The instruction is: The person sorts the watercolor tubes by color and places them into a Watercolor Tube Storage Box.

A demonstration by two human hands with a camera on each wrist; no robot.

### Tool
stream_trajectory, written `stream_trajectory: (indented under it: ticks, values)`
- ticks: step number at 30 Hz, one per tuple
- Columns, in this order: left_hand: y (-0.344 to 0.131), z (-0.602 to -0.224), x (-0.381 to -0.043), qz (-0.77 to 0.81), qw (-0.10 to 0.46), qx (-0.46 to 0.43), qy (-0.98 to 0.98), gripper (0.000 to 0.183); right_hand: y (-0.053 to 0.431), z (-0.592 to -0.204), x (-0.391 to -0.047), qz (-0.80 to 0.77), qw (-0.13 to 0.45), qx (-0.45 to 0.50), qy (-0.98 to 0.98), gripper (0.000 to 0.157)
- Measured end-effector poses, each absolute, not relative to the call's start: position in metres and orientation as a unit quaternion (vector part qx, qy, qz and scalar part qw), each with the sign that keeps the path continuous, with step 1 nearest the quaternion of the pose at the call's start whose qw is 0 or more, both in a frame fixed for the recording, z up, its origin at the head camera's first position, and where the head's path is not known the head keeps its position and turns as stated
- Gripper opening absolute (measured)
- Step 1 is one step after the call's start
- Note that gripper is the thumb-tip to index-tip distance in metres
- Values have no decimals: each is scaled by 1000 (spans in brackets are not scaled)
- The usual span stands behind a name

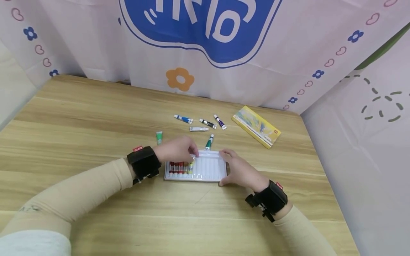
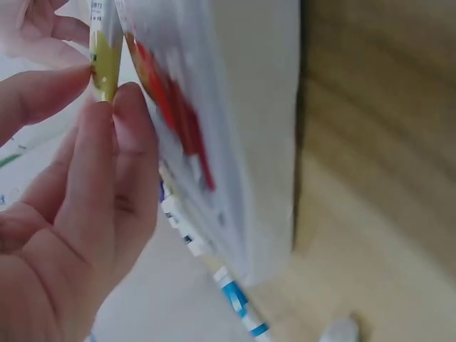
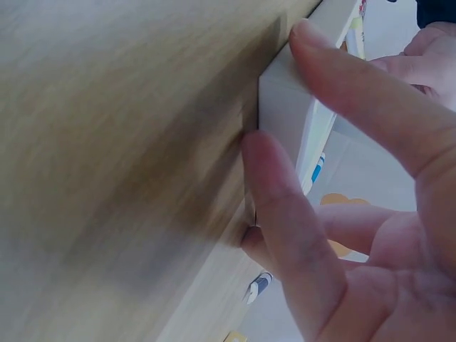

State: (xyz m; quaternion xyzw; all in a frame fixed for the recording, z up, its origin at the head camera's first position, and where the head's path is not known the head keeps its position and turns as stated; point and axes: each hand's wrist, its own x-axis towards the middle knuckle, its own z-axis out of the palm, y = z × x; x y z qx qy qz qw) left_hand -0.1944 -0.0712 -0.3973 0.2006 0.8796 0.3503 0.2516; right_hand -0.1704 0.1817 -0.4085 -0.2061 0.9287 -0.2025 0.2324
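Observation:
A white plastic tray [image 1: 210, 170] with narrow slots lies on the table. Several red and brownish paint tubes [image 1: 176, 168] fill its left part. Beside them is a yellow paint tube [image 2: 107, 60], its end pinched between the thumb and fingers of my left hand [image 1: 179, 148]. In the head view that tube overlaps the slot right of the red ones. My right hand [image 1: 242, 172] grips the tray's right end, thumb at the near corner and fingers at the far one. The slots farther right hold no tubes.
Behind the tray lie loose tubes: light green [image 1: 159, 137], dark green [image 1: 209, 141], white [image 1: 199, 129], blue [image 1: 183, 119], black [image 1: 207, 123] and purple [image 1: 220, 122]. A yellow box [image 1: 257, 126] lies at the back right. A printed cloth [image 1: 96, 42] hangs behind the table.

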Motion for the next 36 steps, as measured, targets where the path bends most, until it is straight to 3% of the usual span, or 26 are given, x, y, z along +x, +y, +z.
stream_trajectory:
  ticks: [17, 21, 28, 36]
  values:
    - [-61, -392, -170, 181, 148, 284, 930, 33, 182, -407, -169, -210, 232, -206, 927, 107]
    - [-59, -393, -161, 160, 117, 319, 927, 23, 183, -407, -169, -216, 234, -205, 926, 106]
    - [-61, -396, -157, 181, 130, 308, 925, 8, 182, -408, -168, -217, 220, -209, 928, 106]
    - [-66, -394, -158, 214, 160, 274, 924, 10, 181, -407, -167, -221, 225, -194, 929, 104]
